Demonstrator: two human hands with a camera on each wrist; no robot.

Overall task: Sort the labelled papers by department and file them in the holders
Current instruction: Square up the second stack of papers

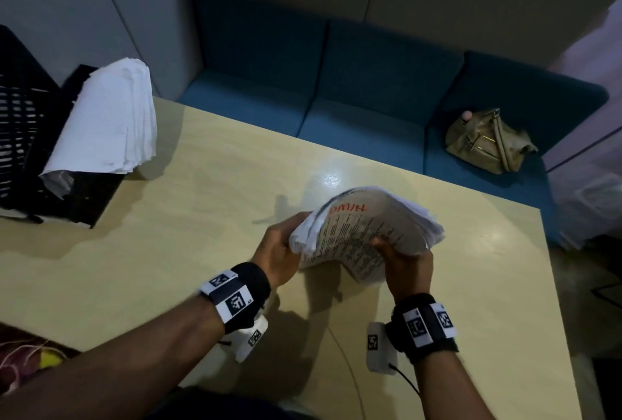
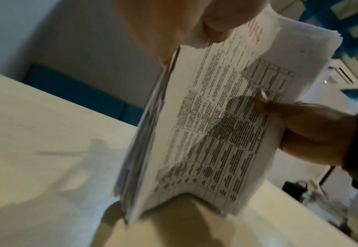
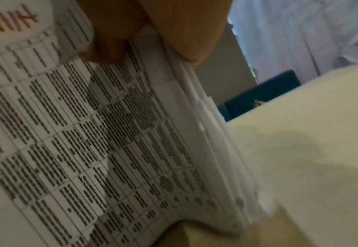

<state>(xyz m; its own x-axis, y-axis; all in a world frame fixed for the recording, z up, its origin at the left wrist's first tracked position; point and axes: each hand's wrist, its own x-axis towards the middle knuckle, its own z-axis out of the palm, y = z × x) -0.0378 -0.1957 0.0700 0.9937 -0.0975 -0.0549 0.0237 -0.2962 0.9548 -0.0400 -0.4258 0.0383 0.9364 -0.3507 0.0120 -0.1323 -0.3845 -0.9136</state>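
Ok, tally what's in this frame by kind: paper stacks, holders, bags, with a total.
Paper stacks: 2, the stack in both hands and the filed stack
Black mesh holders: 1 block at the table's far left; compartments can't be counted
Bags: 1, tan bag on the blue sofa
Total: 4

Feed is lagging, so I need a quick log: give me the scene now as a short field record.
left hand: grips the stack's left edge
right hand: grips its right edge, thumb on top sheet
paper stack: bowed, bottom edge on the table
top sheet label: red writing, partly covered
black holder: far left, white papers draped over it
bag: on blue sofa
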